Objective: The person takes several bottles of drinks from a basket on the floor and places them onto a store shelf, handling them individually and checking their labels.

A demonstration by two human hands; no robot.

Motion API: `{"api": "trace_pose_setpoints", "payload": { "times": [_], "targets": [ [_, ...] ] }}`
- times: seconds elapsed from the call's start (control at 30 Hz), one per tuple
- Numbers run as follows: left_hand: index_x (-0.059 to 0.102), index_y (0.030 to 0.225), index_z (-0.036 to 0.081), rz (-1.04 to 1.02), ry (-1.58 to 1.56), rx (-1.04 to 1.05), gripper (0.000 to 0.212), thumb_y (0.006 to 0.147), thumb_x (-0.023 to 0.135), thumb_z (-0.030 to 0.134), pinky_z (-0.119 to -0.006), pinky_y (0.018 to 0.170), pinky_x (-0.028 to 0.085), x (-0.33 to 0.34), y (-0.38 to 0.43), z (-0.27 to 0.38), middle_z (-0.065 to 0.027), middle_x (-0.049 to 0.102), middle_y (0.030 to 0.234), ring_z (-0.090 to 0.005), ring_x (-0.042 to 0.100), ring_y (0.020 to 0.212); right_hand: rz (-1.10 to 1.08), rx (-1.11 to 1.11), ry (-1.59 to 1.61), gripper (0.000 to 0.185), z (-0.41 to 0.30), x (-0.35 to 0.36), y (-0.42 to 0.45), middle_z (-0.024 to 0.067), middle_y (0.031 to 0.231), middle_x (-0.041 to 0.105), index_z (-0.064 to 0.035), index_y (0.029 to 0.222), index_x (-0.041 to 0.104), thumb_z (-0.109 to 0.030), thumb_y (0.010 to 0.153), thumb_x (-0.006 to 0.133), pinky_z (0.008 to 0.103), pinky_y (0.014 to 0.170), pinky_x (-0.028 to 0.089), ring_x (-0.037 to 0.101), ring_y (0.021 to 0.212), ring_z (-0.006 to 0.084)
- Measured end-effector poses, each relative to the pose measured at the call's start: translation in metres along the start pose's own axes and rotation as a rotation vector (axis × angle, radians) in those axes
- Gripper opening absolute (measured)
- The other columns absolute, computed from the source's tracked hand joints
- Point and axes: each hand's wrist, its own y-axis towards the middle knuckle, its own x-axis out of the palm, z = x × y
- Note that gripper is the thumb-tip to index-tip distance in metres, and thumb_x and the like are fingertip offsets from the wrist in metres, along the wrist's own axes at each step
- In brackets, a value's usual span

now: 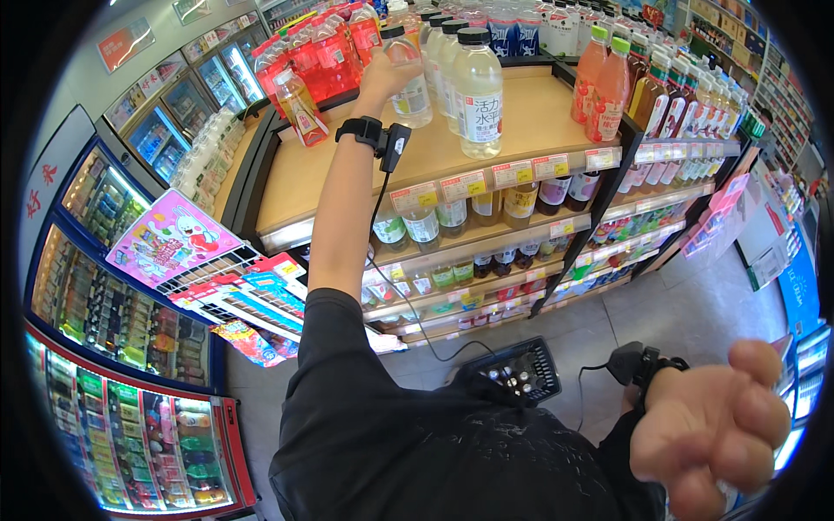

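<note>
My left hand point(387, 77) reaches to the top shelf point(430, 153) and grips the upper part of a clear plastic bottle with a black cap point(412, 104). Right of it stands a larger-looking bottle of pale yellow drink point(480, 98), at the front of a row of similar bottles. An amber drink bottle with a white cap point(300, 107) leans to the left of my forearm, beside red drink bottles point(329, 55). My right hand point(713, 423) is raised close to the camera at the lower right, fingers partly curled, holding nothing visible. Both wrists wear black strapped devices.
Two pink-red bottles with green caps point(606, 91) stand right on the shelf. Lower shelves hold more bottles behind price tags point(464, 186). A black basket point(544, 368) sits on the floor. Drink coolers point(163, 449) line the left, near a pink display sign point(172, 238). A cable hangs from my left wrist.
</note>
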Motion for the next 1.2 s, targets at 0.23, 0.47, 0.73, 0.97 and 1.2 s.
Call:
{"api": "trace_pose_setpoints", "payload": {
  "times": [0.23, 0.47, 0.73, 0.97, 1.2],
  "targets": [
    [0.041, 0.127, -0.008, 0.028, -0.153, 0.022, 0.094, 0.061, 0.081, 0.045, -0.039, 0.090, 0.050, 0.000, -0.005, 0.006, -0.0272, 0.060, 0.117, -0.0337, 0.063, 0.108, -0.251, -0.182, -0.054, 0.040, 0.005, -0.044, -0.008, 0.0049, 0.123, 0.040, -0.0213, 0.132, 0.046, -0.012, 0.094, 0.053, 0.0363, 0.064, 0.060, 0.045, 0.104, 0.0234],
    [0.043, 0.128, -0.003, 0.024, -0.108, 0.063, 0.088, 0.064, 0.082, 0.043, -0.041, 0.091, 0.049, 0.003, -0.011, 0.005, -0.0257, 0.061, 0.117, -0.0354, 0.062, 0.107, -0.200, -0.212, -0.032, 0.057, 0.009, -0.026, 0.007, 0.0067, 0.128, 0.039, -0.0264, 0.143, 0.035, -0.006, 0.092, 0.053, 0.0344, 0.064, 0.060, 0.047, 0.105, 0.0244],
    [0.042, 0.130, -0.001, -0.014, -0.100, 0.117, 0.086, 0.067, 0.081, 0.042, -0.041, 0.092, 0.049, -0.004, -0.001, -0.017, -0.0259, 0.059, 0.121, -0.0356, 0.060, 0.111, 0.120, 0.617, 0.039, 0.021, -0.051, 0.007, 0.004, -0.0021, 0.100, 0.057, -0.0268, 0.112, 0.065, -0.028, 0.092, 0.059, 0.0367, 0.069, 0.055, 0.059, 0.079, 0.0214],
    [0.046, 0.128, -0.001, -0.094, -0.204, 0.186, 0.077, 0.068, 0.083, 0.031, -0.039, 0.091, 0.049, -0.008, 0.009, -0.019, -0.0217, 0.061, 0.118, -0.0293, 0.062, 0.109, 0.088, 0.449, 0.123, 0.029, -0.023, 0.007, 0.000, 0.0031, 0.098, 0.060, -0.0212, 0.111, 0.066, -0.016, 0.082, 0.061, 0.0363, 0.068, 0.054, 0.061, 0.080, 0.0230],
    [0.051, 0.120, -0.001, -0.035, -0.161, 0.127, 0.071, 0.067, 0.083, 0.034, -0.036, 0.088, 0.049, -0.013, -0.017, 0.010, -0.0168, 0.062, 0.115, -0.0254, 0.062, 0.106, -0.037, 0.349, 0.151, 0.043, 0.010, 0.036, 0.005, 0.0091, 0.098, 0.061, -0.0144, 0.107, 0.069, -0.002, 0.067, 0.068, 0.0357, 0.067, 0.053, 0.062, 0.082, 0.0262]
  ]
}}
